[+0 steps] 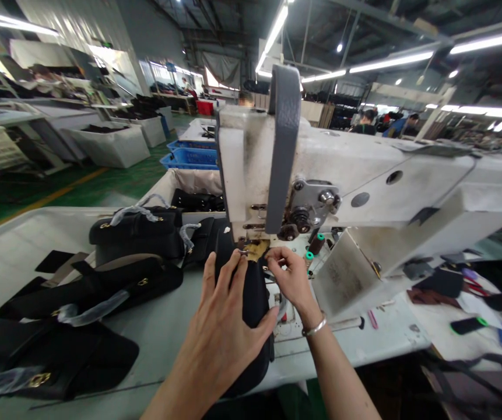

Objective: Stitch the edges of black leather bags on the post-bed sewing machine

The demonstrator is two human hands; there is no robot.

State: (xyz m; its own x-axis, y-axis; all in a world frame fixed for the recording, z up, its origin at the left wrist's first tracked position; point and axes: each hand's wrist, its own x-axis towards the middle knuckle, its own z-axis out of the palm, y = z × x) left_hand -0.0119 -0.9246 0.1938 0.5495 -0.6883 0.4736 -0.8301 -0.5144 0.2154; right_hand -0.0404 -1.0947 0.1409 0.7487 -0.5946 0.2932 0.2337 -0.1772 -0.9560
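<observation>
left hand (220, 332): wide grip around black handbag (253, 309)
right hand (292, 280): narrow fingertip pinch on bag's top edge; silver bracelet (315, 328) at wrist
bag: upright, top edge under sewing machine head (347, 175)
beside: plastic-wrapped black handbags (137, 233) on white table (23, 245)
</observation>
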